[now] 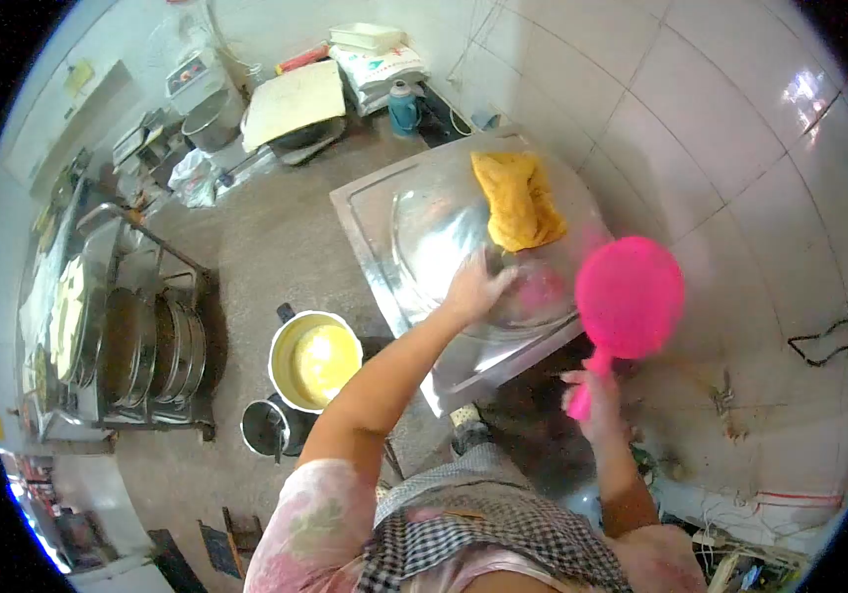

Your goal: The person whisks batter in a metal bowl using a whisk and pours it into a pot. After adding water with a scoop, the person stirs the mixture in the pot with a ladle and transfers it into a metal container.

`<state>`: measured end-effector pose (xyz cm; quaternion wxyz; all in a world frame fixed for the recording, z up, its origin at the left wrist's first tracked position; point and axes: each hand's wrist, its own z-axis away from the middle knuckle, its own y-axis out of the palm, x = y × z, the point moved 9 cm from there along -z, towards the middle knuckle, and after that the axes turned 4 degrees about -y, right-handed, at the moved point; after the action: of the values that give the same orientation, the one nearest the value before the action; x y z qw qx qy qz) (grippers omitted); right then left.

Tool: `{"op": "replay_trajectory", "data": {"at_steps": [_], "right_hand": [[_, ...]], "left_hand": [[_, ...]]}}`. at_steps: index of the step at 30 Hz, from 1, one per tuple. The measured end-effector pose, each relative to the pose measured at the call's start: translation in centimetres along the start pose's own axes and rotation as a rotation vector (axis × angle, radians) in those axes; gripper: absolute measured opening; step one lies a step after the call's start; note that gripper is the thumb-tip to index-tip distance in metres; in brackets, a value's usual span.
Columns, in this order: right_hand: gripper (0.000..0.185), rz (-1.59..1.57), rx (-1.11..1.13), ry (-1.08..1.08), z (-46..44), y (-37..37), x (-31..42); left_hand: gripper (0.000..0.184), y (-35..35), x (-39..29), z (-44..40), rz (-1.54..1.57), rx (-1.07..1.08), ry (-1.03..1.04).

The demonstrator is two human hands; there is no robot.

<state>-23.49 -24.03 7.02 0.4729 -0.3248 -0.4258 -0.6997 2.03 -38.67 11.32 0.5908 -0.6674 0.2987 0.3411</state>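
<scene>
Right fingers [575,378] clamp the pink scoop [630,296] below its round head; left fingers [478,271] apart

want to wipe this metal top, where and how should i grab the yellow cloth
Probably by the near end of the yellow cloth, coming from above and the near side with the left hand: that end lies closest to it, and the soft, rumpled folds look easy to gather. The right hand is holding the pink scoop by its handle.
</scene>
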Motion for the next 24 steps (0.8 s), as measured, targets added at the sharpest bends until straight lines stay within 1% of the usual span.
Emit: {"op": "replay_trajectory", "data": {"at_steps": [1, 3, 4, 5, 6, 8, 9, 12, 13, 14, 16, 17, 18, 20, 21, 22, 23, 24], "right_hand": [[0.034, -0.012, -0.054, -0.033, -0.6, -1.9, 1.6], [0.032, -0.033, -0.1, -0.081, -1.8, -6.8, 2.0], [0.031, 0.055, -0.221, -0.034, -2.2, -9.0, 2.1], [0.03, 0.146, -0.292, 0.05, -2.5, -9.9, 1.4], [0.03, 0.082, -0.222, 0.009, -3.3, -10.9, 1.5], [0.032, 0.073, -0.137, -0.034, -2.4, -11.0, 2.9], [0.033, 0.131, -0.155, -0.073, -2.1, -11.7, 4.2], [0.035, 0.03, -0.367, -0.103, -4.0, -13.7, 3.3], [0.035, 0.041, -0.307, -0.121, -4.6, -12.8, 3.7], [0.036, 0.054, -0.256, -0.129, -4.6, -11.4, 4.3], [0.031, 0.012, -0.312, -0.042, -5.2, -10.5, 4.8], [0.031, 0.048, -0.286, -0.053, -7.2, -10.1, 5.0], [0.03, 0.088, -0.255, -0.069, -8.3, -10.4, 5.4], [0.031, 0.175, -0.181, -0.101, -9.8, -10.5, 6.2], [0.033, 0.219, -0.143, -0.125, -9.4, -10.4, 6.2], [0.035, 0.269, -0.102, -0.145, -10.3, -10.0, 6.5], [0.037, 0.263, -0.096, -0.148, -11.4, -9.8, 6.2], [0.04, 0.261, -0.089, -0.154, -12.5, -9.2, 5.6]], "left_hand": [[0.054, 1.2, -0.5, -3.3, -0.007, -0.149, 0.052], [0.052, 4.6, -0.1, -9.0, -0.052, -0.118, -0.046], [0.052, 6.9, 0.1, -11.6, -0.064, -0.023, -0.091], [0.051, 7.8, 0.9, -12.8, -0.139, -0.019, -0.11], [0.049, 8.4, 1.3, -13.8, -0.215, -0.014, -0.129], [0.044, 6.3, -1.1, -12.3, -0.446, -0.189, -0.142], [0.044, 6.2, -2.1, -12.5, -0.378, -0.261, -0.165], [0.05, 7.7, -1.8, -14.0, -0.287, -0.094, -0.215], [0.053, 9.5, 0.9, -15.1, -0.219, -0.013, -0.281], [0.051, 8.9, 1.5, -14.7, -0.243, -0.027, -0.339], [0.052, 9.4, 5.2, -14.2, 0.023, -0.086, -0.279], [0.051, 7.2, 4.2, -14.4, -0.194, -0.115, -0.299], [0.049, 7.4, 6.6, -15.4, -0.113, -0.173, -0.166], [0.039, 2.9, 4.0, -13.5, -0.242, -0.16, -0.279], [0.037, 1.0, 5.4, -12.1, -0.217, -0.151, -0.263], [0.039, -0.8, 6.5, -11.3, -0.157, -0.189, -0.223], [0.038, -2.9, 7.0, -10.5, -0.273, -0.169, -0.22], [0.04, -4.6, 8.1, -9.7, -0.115, -0.126, -0.184]]}}
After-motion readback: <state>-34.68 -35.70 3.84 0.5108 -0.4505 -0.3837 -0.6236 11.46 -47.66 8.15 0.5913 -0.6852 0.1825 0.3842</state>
